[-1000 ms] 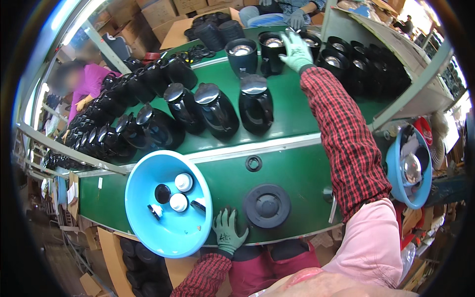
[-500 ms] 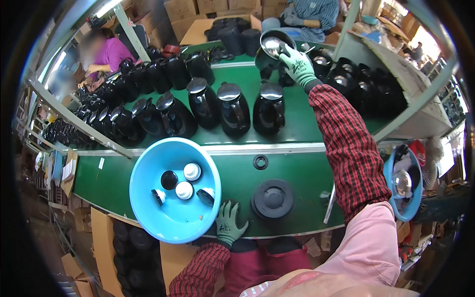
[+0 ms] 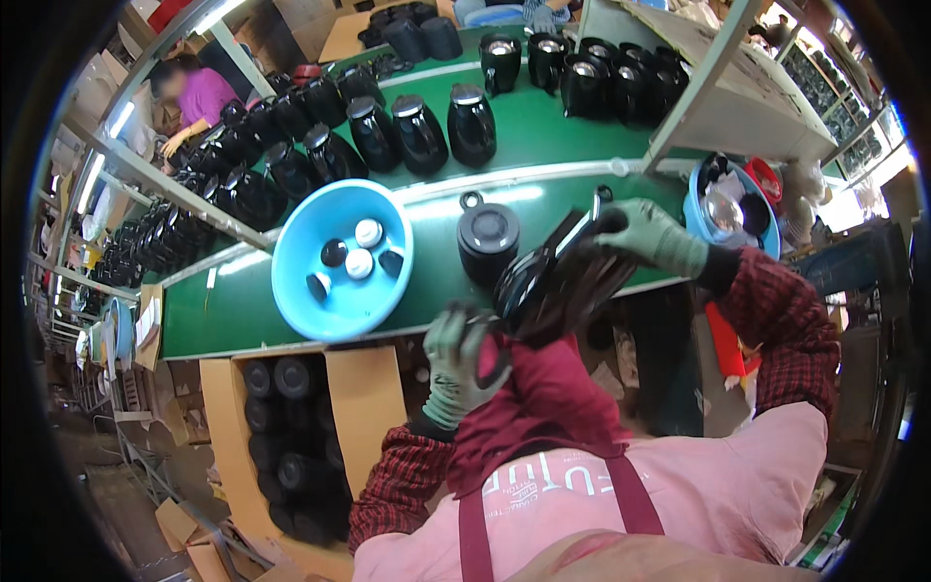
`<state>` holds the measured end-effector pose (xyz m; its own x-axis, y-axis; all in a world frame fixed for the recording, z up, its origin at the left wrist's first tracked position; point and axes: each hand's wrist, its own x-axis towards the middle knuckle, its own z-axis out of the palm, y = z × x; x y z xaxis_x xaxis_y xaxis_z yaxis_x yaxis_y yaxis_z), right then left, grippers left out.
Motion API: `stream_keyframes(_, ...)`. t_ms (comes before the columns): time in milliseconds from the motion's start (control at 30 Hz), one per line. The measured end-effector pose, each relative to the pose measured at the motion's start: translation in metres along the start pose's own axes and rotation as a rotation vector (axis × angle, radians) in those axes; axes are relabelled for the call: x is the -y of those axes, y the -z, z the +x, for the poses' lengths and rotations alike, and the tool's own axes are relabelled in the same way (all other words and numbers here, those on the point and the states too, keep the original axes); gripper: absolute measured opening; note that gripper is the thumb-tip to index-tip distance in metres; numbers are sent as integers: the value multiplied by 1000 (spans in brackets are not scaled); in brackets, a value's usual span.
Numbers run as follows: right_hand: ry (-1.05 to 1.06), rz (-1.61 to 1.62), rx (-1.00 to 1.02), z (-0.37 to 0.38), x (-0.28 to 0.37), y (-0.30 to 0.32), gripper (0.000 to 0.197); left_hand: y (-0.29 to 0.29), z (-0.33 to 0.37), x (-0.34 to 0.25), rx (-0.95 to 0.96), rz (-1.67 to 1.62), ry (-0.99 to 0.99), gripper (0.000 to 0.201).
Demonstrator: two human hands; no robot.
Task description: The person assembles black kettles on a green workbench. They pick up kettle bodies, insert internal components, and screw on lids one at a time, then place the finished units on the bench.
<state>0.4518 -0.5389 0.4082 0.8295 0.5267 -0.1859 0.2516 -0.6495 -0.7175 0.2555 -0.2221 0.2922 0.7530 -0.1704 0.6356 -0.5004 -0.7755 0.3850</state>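
The right hand point(image 3: 658, 236) had its fingers closed on a black jug point(image 3: 558, 291), which was tilted and blurred at the near edge of the green bench point(image 3: 238, 315). The left hand point(image 3: 454, 367), lower and just left of the jug, had its fingers bent beside a dark curved piece point(image 3: 501, 372); blur hid whether they gripped it. A black canister point(image 3: 488, 238) stood on the bench between the jug and a blue basin point(image 3: 341, 312) with white caps point(image 3: 359, 263) inside. Farther back stood lidded black jugs point(image 3: 420, 138).
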Motion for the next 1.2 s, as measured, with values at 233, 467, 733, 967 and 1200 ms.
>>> stream_keyframes(233,-142,300,385,-89,17,-102,43,53,-72,-55,110,169,-118,54)
stream_keyframes(467,-449,857,503,-108,-37,-166,48,99,-92,-71,354,-83,253,63)
stream_keyframes(733,17,822,473,-169,-7,-213,40,84,-165,-60,356,-630,840,41)
stream_keyframes(967,239,707,460,-151,-11,-231,43,106,-146,-42,464,-785,774,59)
stream_keyframes(1200,271,237,-41,44,3,-177,68,40,-326,39,251,-332,518,64)
